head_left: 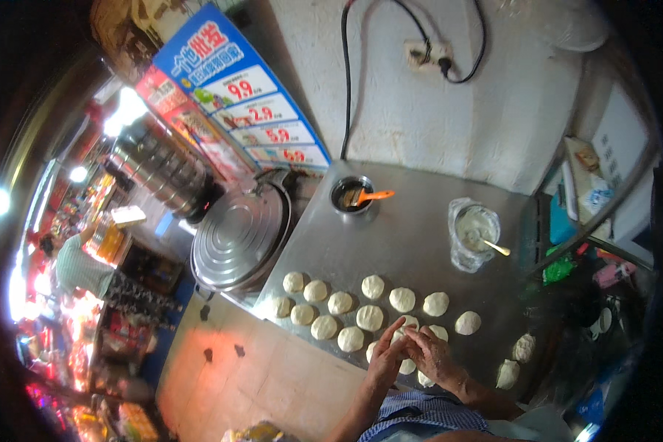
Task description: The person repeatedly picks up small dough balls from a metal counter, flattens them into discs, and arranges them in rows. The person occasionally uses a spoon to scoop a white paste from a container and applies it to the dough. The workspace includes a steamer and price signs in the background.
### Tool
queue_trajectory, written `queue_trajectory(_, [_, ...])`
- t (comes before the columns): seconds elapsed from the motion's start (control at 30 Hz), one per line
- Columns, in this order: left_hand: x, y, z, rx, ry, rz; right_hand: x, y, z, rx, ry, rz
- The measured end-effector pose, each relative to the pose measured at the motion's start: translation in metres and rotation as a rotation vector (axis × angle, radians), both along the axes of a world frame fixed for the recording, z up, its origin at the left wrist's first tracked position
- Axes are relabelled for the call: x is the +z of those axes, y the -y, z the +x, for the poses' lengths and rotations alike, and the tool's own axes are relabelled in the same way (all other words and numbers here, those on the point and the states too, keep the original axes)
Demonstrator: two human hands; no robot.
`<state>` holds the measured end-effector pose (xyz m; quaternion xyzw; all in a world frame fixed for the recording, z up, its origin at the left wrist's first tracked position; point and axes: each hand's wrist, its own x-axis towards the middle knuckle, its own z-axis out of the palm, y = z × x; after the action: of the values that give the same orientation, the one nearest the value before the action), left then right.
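My left hand (388,349) and my right hand (430,353) meet at the fingertips above the front edge of the steel worktable. The left index finger points outward. Whether a bit of dough is between the fingers is hidden. Round pale dough pieces lie under and around both hands: one dough ball (406,327) shows just beyond the fingertips, another (351,338) to the left. Several more reach leftward in loose rows, including a dough ball (324,327). To the right is a single dough round (468,322). Two rougher dough lumps (508,374) sit farther right.
A metal bowl of dark liquid (340,190) holds an orange-handled brush (375,195). A plastic-wrapped bowl of white paste (478,222) has a spoon in it. Left of the steel table (403,237) stands a round lidded pan (240,235). A person (83,268) is farther left.
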<state>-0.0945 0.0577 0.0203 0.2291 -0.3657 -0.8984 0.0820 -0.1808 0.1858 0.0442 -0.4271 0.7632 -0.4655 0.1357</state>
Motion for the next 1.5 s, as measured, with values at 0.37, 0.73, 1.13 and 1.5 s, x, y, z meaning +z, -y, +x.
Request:
queue_trajectory(0.37, [0.009,0.023,0.091,0.044,-0.096,-0.113,0.020,0.036,0.099,-0.106,-0.160,-0.221])
queue_trajectory(0.73, [0.011,0.033,0.184,0.195,-0.101,-0.034,0.002,0.072,0.191,-0.023,-0.303,0.023])
queue_trajectory(1.13, [0.018,0.030,0.181,0.148,-0.179,0.036,0.038,0.038,0.195,-0.099,-0.241,-0.054])
queue_trajectory(1.5, [-0.005,-0.042,0.128,0.123,-0.301,0.498,0.026,-0.052,0.141,-0.107,0.218,-0.107])
